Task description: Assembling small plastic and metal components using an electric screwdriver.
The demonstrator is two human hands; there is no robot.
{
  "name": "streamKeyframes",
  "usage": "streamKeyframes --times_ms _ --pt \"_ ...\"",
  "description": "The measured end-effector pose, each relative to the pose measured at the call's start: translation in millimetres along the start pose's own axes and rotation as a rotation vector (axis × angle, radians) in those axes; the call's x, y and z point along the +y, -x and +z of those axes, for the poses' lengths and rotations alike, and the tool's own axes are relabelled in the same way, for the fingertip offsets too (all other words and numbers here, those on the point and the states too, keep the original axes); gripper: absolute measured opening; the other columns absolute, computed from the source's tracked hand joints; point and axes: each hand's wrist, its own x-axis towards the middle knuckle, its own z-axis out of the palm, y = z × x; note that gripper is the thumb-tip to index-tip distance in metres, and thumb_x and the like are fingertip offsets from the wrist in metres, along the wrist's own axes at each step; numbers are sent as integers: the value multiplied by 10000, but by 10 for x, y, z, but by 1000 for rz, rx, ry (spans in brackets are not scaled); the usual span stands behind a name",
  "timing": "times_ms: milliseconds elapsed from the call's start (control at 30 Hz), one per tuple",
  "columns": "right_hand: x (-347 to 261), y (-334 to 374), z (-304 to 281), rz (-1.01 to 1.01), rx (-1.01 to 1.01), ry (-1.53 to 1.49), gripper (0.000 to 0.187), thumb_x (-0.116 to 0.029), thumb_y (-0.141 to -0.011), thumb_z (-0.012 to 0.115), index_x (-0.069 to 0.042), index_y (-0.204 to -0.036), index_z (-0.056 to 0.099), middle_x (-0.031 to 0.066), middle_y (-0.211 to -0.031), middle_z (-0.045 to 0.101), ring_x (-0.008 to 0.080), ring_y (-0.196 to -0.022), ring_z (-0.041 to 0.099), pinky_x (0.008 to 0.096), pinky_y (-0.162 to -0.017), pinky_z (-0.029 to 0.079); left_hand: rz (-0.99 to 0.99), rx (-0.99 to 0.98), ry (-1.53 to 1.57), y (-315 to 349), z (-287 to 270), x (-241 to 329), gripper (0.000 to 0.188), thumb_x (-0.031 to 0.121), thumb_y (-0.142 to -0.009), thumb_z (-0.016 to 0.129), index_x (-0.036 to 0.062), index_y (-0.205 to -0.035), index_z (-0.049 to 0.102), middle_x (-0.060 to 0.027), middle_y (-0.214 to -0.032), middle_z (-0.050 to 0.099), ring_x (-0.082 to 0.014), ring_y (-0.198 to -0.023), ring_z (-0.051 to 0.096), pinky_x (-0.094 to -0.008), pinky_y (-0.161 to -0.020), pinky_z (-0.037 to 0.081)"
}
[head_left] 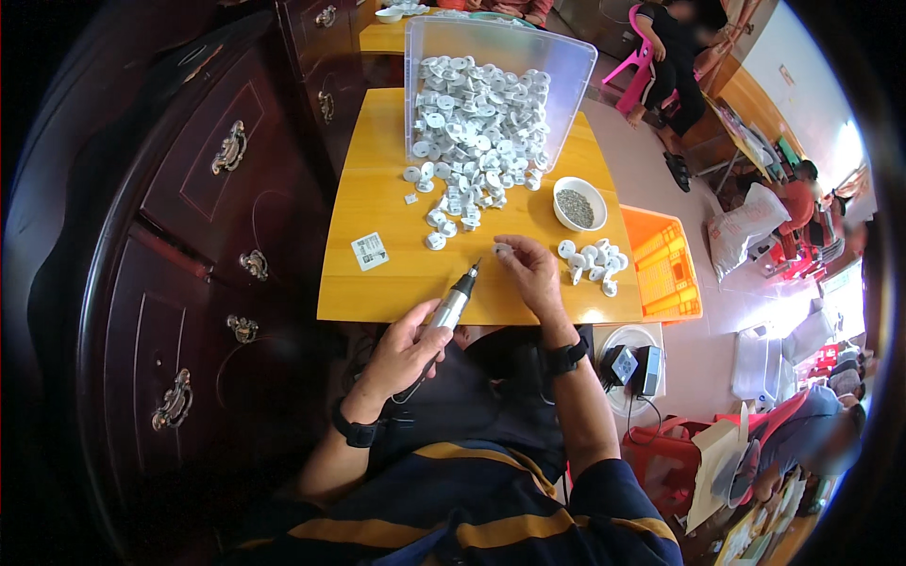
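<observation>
My left hand is wrapped around a silver and black electric screwdriver, its tip pointing up and away over the table's near edge. Just right of that tip, my right hand pinches a small white plastic part, mostly hidden by the fingers. Beyond both hands, many similar white parts spill from a tipped clear plastic bin onto the yellow wooden table. A white bowl of small grey metal pieces, likely screws, stands at the right. Nearer lies a separate cluster of white parts.
A printed white card lies on the table's left. An orange basket adjoins the right edge. Dark wooden drawers stand at left. Black power boxes with cords sit at lower right. Other people are seated farther right.
</observation>
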Motion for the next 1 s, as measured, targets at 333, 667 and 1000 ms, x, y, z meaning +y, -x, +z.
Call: streamKeyframes --times_ms 333,667,1000 --pt "-72 -164 -1010 -237 269 827 150 -70 -818 710 -71 -965 740 95 -962 658 214 -710 652 346 -674 530 -9 18 -47 -7 -11 -25 532 192 -978 600 -28 -1417 396 -31 -893 605 -56 -698 545 -205 -529 485" --pt "-142 -399 -1295 -150 272 776 119 -101 -825 675 -53 -923 723 161 -924 687 313 -749 683 403 -698 543 24 13 -44 -15 -21 -29 529 170 -972 598 -29 -1418 392 -54 -910 613 -62 -706 551 -206 -530 489" --pt "40 -1192 -1327 59 -115 1027 172 -213 -735 693 -118 -869 742 161 -865 713 334 -858 694 431 -780 546 0 24 -67 5 -27 -18 525 161 -966 595 -26 -1415 399 -53 -920 622 -62 -688 554 -205 -538 491"
